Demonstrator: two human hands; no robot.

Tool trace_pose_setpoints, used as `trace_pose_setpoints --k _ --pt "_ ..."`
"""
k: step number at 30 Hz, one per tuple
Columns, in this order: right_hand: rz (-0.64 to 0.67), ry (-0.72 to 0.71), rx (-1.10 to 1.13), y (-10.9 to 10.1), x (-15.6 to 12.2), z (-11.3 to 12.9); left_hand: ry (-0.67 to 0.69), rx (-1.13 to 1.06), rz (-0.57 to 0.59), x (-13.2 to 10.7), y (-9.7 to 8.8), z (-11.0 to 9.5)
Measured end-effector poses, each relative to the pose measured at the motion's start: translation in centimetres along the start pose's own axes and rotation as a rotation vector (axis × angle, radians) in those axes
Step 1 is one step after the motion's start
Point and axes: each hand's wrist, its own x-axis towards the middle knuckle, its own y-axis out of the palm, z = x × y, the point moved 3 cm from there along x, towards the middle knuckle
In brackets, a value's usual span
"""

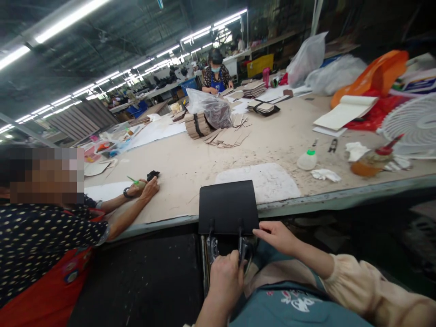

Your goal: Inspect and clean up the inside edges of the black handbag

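Observation:
A black handbag (228,206) rests against the table's front edge, its flat panel lying partly on the tabletop. Its two handles are wrapped in clear plastic. My left hand (225,274) is closed around the plastic-wrapped handle (242,245) on the right. At the panel's lower right corner, my right hand (277,237) pinches the edge between thumb and fingers; part of that grip is hidden. Beneath the far part of the bag lies a white sheet (272,179) on the table.
At left, a co-worker's hands (148,188) hold a green-tipped bottle and a small black piece. Stacked brown pieces (197,126) lie mid-table. To the right are a green-capped bottle (307,160), an amber glue bottle (371,163) and a white fan (413,122). Another person sits farther back.

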Motion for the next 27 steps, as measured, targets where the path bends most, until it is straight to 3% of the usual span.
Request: trace_pose_setpoints --k 4,8,10,16,21,27 --pt "0.052 -0.090 0.112 -0.3 0.2 1.2 -0.006 -0.198 -0.169 -0.6 -1.8 1.8" --pt "-0.178 -0.285 0.004 -1.8 0.1 2.1 -0.087 -0.443 -0.320 -1.4 -3.6 3.8" --pt "-0.234 -0.410 -0.098 -2.0 0.1 2.5 -0.158 -0.536 -0.394 -1.8 -4.3 4.4" --pt "-0.122 -0.693 -0.337 -0.1 0.7 5.1 -0.250 -0.658 -0.435 -2.2 -5.0 4.5" --pt "-0.016 -0.697 -0.465 1.1 2.3 6.1 -0.272 -0.721 -0.433 -2.7 -4.7 4.9" --pt "-0.164 -0.542 -0.644 -0.1 5.5 5.1 -0.304 -0.769 -0.471 -3.1 -4.5 5.6"
